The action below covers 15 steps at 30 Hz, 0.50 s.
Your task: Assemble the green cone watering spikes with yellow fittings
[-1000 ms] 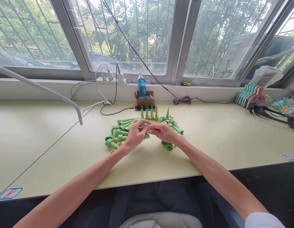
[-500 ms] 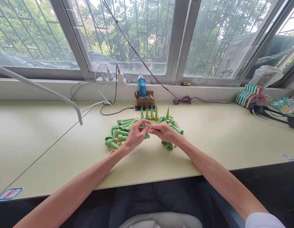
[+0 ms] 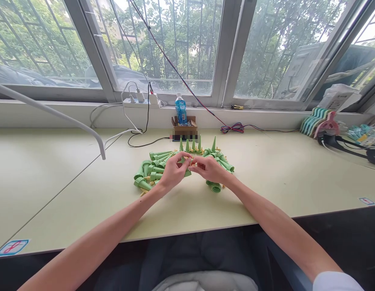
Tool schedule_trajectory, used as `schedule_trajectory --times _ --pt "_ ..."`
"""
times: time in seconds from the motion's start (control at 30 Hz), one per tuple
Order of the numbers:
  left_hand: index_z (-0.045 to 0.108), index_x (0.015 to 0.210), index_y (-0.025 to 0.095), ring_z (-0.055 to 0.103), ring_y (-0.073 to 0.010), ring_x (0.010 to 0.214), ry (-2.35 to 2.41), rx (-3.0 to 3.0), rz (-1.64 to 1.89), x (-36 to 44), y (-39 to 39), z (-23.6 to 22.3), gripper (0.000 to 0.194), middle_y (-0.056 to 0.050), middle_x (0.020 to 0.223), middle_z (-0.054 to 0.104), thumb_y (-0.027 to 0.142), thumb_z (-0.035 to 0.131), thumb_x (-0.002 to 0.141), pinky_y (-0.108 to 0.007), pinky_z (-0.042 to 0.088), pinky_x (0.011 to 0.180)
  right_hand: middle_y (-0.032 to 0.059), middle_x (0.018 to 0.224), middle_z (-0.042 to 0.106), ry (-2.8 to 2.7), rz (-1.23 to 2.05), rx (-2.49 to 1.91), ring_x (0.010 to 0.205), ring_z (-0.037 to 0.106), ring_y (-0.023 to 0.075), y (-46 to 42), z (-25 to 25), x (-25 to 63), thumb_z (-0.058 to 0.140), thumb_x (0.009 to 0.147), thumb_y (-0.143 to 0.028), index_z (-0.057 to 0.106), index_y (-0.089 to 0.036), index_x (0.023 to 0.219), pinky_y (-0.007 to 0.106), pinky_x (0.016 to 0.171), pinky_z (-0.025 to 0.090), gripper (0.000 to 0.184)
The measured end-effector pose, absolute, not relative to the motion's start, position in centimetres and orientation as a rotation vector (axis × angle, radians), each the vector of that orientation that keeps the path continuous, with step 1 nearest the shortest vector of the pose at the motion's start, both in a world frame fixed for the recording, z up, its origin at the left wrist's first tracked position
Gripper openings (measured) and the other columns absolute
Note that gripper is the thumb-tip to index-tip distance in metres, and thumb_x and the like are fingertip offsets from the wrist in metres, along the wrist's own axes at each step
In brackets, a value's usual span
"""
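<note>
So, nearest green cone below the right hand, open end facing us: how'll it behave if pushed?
The green cone looks apt to roll, its end being round. Probably light, as that end looks hollow. Likely stiff: the opening looks undistorted.

Right at mid-frame, a green piece [image 3: 187,173] is up in the fingers, mostly covered, just slivers of it showing! Left of centre, here's a heap of green spikes [image 3: 157,169], tapered, with ribbed caps, tumbled on their sides, a yellow stem [image 3: 143,193] poking out at its lower edge. Just above centre, a row of upright cones [image 3: 187,146], tips skyward. And right of centre, a second cluster [image 3: 226,165], one round open end [image 3: 216,188] facing us at its bottom!
</note>
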State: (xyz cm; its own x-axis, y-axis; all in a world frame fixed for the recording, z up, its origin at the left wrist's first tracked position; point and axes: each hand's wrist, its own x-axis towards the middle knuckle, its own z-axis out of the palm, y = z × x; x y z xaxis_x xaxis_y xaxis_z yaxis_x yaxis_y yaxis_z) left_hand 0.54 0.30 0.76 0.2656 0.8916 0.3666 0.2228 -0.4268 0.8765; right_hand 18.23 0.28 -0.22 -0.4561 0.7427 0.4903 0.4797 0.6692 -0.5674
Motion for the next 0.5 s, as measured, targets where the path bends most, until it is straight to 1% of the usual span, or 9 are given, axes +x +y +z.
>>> schedule_trajectory --times 0.07,0.17,0.27,0.4,0.5 --pt "0.062 0.091 0.019 0.041 -0.0090 0.051 1.010 1.822 1.185 0.54 0.30 0.73 0.022 0.001 0.069 0.055 0.040 0.058 0.084 -0.020 0.030 0.043 -0.0070 0.055 0.036 -2.144 0.449 -0.914 0.053 0.029 0.0080 0.34 -0.30 18.26 0.053 0.092 -0.037 0.059 -0.017 0.081 0.021 0.054 0.028 0.023" --pt "0.062 0.091 0.020 0.042 -0.0088 0.051 1.018 1.832 1.166 0.54 0.24 0.76 0.022 0.001 0.072 0.056 0.040 0.058 0.085 -0.020 0.031 0.042 -0.0058 0.057 0.038 -2.156 0.454 -0.887 0.054 0.029 0.0079 0.46 -0.41 18.33 0.049 0.094 -0.037 0.053 -0.017 0.072 0.022 0.054 0.027 0.030" --pt "0.063 0.092 0.020 0.042 -0.0084 0.050 1.029 1.844 1.154 0.52 0.22 0.76 0.022 0.001 0.072 0.055 0.040 0.058 0.085 -0.020 0.031 0.042 -0.0057 0.057 0.036 -2.177 0.473 -0.870 0.054 0.028 0.0078 0.49 -0.37 18.38 0.048 0.095 -0.038 0.052 -0.017 0.071 0.022 0.053 0.025 0.032" --pt "0.062 0.092 0.019 0.040 -0.0077 0.049 1.028 1.848 1.149 0.46 0.29 0.69 0.023 0.001 0.071 0.054 0.041 0.058 0.085 -0.020 0.031 0.042 -0.0057 0.057 0.033 -2.213 0.475 -0.853 0.054 0.025 0.0082 0.44 -0.21 18.38 0.045 0.096 -0.039 0.054 -0.016 0.073 0.023 0.052 0.023 0.034" --pt "0.062 0.091 0.019 0.040 -0.0076 0.050 1.016 1.831 1.136 0.44 0.28 0.75 0.023 0.001 0.070 0.052 0.041 0.059 0.084 -0.020 0.030 0.042 -0.0056 0.056 0.029 -2.216 0.462 -0.853 0.055 0.023 0.0084 0.44 -0.18 18.39 0.044 0.097 -0.040 0.053 -0.016 0.071 0.023 0.052 0.022 0.037"
